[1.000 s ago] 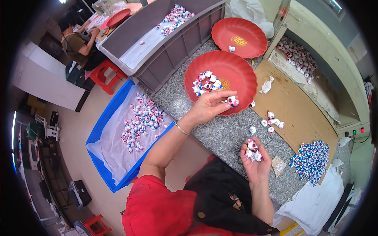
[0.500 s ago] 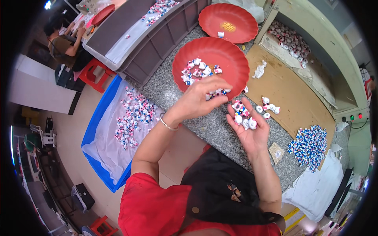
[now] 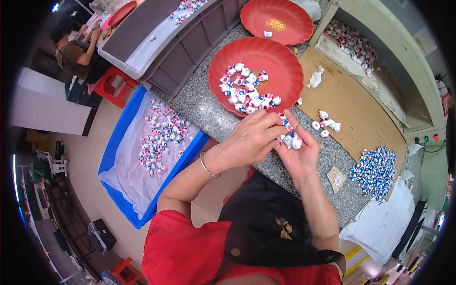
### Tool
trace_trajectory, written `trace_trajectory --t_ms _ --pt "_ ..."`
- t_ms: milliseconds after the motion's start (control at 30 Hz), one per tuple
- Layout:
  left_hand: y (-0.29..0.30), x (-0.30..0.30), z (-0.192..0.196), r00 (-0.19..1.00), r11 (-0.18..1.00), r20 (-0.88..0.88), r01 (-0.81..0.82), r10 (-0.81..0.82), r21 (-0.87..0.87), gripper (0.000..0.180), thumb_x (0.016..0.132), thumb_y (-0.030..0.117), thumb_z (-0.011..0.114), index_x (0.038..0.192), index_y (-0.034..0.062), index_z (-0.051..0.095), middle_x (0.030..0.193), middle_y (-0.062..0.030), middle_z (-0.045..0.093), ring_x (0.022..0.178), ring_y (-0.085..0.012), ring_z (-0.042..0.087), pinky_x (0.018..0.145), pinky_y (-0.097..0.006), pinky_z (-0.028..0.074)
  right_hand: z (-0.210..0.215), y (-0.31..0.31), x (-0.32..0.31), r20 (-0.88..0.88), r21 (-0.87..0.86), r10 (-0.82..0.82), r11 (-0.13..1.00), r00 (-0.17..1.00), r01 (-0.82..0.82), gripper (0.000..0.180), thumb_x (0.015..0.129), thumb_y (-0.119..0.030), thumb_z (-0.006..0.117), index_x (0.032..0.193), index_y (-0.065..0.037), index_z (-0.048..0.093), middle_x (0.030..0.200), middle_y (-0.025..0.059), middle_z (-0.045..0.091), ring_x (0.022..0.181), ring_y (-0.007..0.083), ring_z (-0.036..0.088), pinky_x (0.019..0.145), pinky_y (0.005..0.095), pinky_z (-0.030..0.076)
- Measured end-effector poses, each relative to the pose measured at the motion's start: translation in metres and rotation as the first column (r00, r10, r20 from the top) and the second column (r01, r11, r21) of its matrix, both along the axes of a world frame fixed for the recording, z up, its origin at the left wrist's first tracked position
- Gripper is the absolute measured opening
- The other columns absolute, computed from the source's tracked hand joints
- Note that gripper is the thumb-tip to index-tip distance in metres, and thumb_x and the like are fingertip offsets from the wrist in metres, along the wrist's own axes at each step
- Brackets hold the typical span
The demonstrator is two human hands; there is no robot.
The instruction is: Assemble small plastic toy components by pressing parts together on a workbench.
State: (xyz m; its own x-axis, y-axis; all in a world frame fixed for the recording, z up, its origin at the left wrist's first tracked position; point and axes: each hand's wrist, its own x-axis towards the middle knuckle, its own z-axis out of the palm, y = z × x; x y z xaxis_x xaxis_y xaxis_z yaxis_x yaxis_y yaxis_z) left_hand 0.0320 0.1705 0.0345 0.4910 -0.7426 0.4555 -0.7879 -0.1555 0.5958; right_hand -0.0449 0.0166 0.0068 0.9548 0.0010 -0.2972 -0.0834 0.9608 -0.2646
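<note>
My right hand (image 3: pixel 302 154) is cupped palm up at the near rim of a red scalloped plate (image 3: pixel 280 61), holding several small white, pink and blue figurines (image 3: pixel 290 140). Over that palm reaches my left hand (image 3: pixel 256 137), a silver bangle on its wrist. Its fingers are closed on the figurines there; the fingertips are partly hidden, so how many they grip does not show. A group of like figurines (image 3: pixel 247 88) lies in the left and near part of the plate. Just right of my hands, a few loose white and pink pieces (image 3: pixel 327 124) rest on cardboard.
A second red plate (image 3: pixel 294 19) with one piece stands behind. Left are a grey crate (image 3: pixel 178 61) and a blue lined tray (image 3: pixel 183 159) of figurines. Right are a pile of blue-white pieces (image 3: pixel 375 173) and a pale open-fronted cabinet (image 3: pixel 403 61) holding more. Far left, another person sits working.
My left hand has come from over the plate back to my right palm. The figurines it held now lie in the plate's near part. My right hand has drawn slightly left, its fingers curling more.
</note>
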Motion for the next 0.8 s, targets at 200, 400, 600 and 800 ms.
trace_trajectory --t_ms 200,400,600,800 --pt "-0.003 0.005 -0.010 0.989 0.984 0.039 0.139 -0.144 0.111 0.026 0.073 0.002 0.069 0.098 0.0046 0.062 0.098 -0.0078 0.057 0.090 -0.0271 0.053 0.080 -0.037 0.046 -0.003 0.001 -0.006 -0.079 0.004 -0.021 1.000 0.997 0.021 0.048 0.095 -0.018 0.043 0.139 0.001 0.040 0.129 0.0192 0.052 0.119 0.0303 0.052 0.100 0.0472 0.043" --pt "-0.007 0.003 -0.011 0.976 0.976 0.038 0.218 -0.217 -0.031 0.025 0.081 0.003 0.064 0.105 0.0025 0.060 0.101 -0.0099 0.056 0.100 -0.0297 0.054 0.085 -0.038 0.044 -0.005 -0.005 -0.014 -0.059 0.088 -0.061 0.994 0.996 0.066 0.043 0.096 -0.016 0.044 0.135 0.002 0.043 0.126 0.0200 0.053 0.117 0.0316 0.053 0.099 0.0487 0.045" --pt "-0.008 -0.008 -0.012 0.518 0.893 -0.787 -0.092 -0.335 -0.441 0.024 0.094 0.004 0.055 0.118 0.0010 0.056 0.111 -0.0086 0.058 0.094 -0.0173 0.061 0.081 -0.030 0.052 0.002 -0.001 -0.019 -0.210 -0.082 -0.096 0.993 0.973 0.080 0.026 0.098 -0.013 0.051 0.119 0.001 0.054 0.114 0.0197 0.058 0.098 0.0290 0.063 0.084 0.0396 0.058" --pt "-0.002 -0.015 -0.043 0.180 0.818 -0.835 -0.175 -0.520 -0.548 0.036 0.095 0.003 0.053 0.131 0.0035 0.050 0.122 -0.0100 0.057 0.099 -0.0164 0.062 0.083 -0.028 0.053 -0.003 -0.004 -0.031 -0.178 -0.114 -0.047 0.993 0.983 0.027 0.024 0.095 -0.012 0.056 0.117 -0.002 0.053 0.102 0.0144 0.059 0.089 0.0235 0.064 0.072 0.0280 0.058"
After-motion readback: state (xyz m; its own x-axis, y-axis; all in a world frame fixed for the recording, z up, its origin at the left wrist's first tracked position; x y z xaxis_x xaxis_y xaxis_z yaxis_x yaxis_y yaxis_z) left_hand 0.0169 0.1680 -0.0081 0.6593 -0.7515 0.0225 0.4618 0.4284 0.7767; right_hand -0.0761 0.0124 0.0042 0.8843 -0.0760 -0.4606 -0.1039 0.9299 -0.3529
